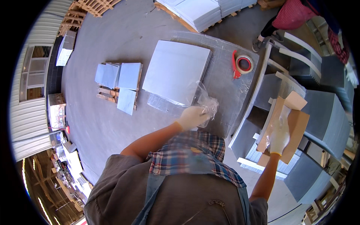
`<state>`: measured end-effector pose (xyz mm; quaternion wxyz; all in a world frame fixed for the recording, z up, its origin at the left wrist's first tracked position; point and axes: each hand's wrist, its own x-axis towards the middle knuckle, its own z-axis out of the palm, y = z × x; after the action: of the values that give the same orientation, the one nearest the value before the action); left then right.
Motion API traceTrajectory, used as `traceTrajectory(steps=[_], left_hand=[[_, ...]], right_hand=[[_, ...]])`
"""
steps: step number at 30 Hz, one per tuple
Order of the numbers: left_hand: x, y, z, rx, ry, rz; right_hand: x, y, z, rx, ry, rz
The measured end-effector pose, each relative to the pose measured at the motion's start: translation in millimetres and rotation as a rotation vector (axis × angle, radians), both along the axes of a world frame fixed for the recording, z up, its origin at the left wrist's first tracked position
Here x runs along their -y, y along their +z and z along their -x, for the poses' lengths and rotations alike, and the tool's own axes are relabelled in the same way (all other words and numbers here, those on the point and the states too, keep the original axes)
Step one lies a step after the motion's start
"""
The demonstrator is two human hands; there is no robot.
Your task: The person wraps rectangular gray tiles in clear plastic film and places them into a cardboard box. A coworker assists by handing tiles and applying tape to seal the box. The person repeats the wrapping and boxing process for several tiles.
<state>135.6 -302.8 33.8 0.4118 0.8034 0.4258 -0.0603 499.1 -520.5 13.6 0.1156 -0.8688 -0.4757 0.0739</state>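
Grey concrete floor surrounds the counter (225,80), where the gloved left hand (192,117) closes its fingers on crinkly clear plastic wrap (207,105) beside flat grey sheets (176,71), while right hand (279,137) presses open-fingered on brown cardboard (290,127).

two gloved hands show, the left hand (192,117) and the right hand (279,137). one red tape dispenser (242,63) lies on the table. one brown cardboard sheet (287,127) is there. one large grey panel stack (176,71) sits wrapped. four small grey tiles (120,80) rest on one floor pallet (107,93).

Bare tabletop (225,80) between grey sheet stack (176,71) and tape dispenser (242,64).
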Motion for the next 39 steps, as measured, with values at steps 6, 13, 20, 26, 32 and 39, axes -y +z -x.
traceTrajectory(steps=[6,13,20,26,32,39], left_hand=[[6,-7,1,0.154,-0.054,-0.264],[-14,48,17,-0.069,-0.007,-0.188],[-86,54,103,-0.001,0.306,-0.470],[-154,78,157,0.038,0.431,-0.900],[-181,55,197,-0.225,0.258,-0.901],[-175,18,206,-0.307,-0.021,-0.644]], right_hand=[[-166,112,183,-0.527,0.267,-0.355],[-258,116,211,-0.488,0.213,-0.085],[-300,115,215,-0.672,0.179,-0.530],[-352,87,243,-1.044,-0.004,-0.583],[-414,40,278,-1.139,-0.135,-0.494],[-451,-27,292,-1.051,-0.125,-0.375]])
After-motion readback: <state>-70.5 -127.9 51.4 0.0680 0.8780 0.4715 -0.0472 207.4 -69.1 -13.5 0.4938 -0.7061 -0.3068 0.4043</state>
